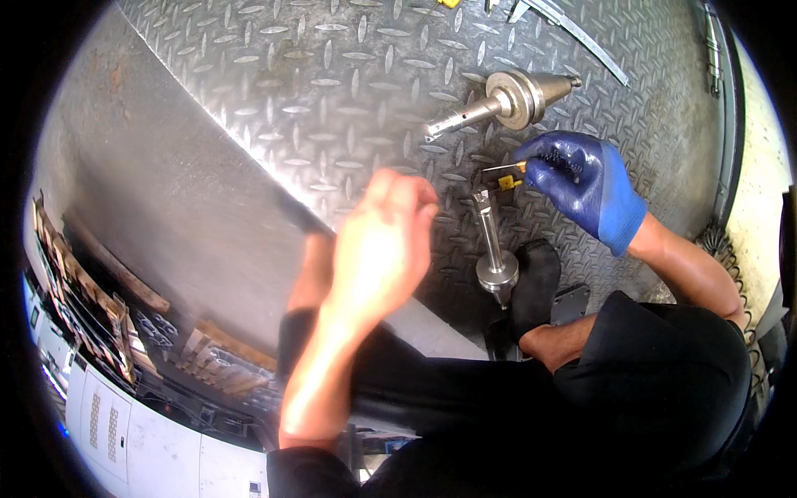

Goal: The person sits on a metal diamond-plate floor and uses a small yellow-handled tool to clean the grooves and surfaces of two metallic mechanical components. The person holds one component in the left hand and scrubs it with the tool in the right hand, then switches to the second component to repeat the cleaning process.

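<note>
Bare left hand (pixel 382 236) hovers half-curled, any grip unclear; gloved right hand (pixel 579 178) pinches a yellow-handled tool (pixel 520 167).

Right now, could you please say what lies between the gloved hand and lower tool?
In the head view, a small yellow piece below the held rod.

left hand (pixel 383 241): bare, curled | right hand (pixel 581 183): gloved, holds thin yellow-ended tool (pixel 503 168)

Gap L of lower toolholder (pixel 496 270); blk shoe (pixel 536 286) blocks R.
</note>
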`<state>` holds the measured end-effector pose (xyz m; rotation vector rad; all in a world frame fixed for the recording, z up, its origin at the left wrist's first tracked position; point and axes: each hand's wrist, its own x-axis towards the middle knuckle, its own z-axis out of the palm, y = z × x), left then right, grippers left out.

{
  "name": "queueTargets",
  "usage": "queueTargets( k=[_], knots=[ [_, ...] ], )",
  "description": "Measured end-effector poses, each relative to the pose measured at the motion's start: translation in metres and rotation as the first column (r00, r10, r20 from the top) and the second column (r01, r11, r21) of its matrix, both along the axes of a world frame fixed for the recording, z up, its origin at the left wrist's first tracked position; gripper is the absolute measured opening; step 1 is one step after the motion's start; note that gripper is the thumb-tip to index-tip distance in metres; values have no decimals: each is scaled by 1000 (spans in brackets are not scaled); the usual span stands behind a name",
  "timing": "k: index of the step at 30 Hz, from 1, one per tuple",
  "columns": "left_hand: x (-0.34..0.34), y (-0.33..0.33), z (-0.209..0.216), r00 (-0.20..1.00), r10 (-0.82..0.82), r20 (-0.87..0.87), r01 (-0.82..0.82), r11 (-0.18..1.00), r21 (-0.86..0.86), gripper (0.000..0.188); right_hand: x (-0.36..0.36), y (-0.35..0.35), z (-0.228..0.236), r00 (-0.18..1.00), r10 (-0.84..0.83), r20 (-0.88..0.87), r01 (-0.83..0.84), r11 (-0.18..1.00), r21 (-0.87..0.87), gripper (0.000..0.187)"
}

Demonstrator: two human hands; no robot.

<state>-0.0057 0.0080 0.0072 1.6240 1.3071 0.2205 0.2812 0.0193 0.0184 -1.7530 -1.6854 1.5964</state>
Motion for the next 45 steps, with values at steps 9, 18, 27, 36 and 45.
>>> queueTargets(
  k=[9,18,27,36,45],
  knots=[
    [0,3,-4,999,30,27,-31,999,21,11,13,-14,-7,980,60,189,-51,997,-49,24],
    [4,2,-3,1000,14,28,-14,1000,6,12,0,-23,-14,761,417,497,-567,799,198,34],
    [7,4,-3,1000,15,26,-15,1000,-24,12,1,-22,-17,906,282,317,-357,910,210,28],
    [7,5,-1,997,-1,80,1,1000,2,14,-18,8,36,986,167,21,-167,986,-26,18],
    [5,6,1,984,43,175,-38,999,-28,14,-20,11,30,988,123,-92,-121,992,35,21]
  ],
)
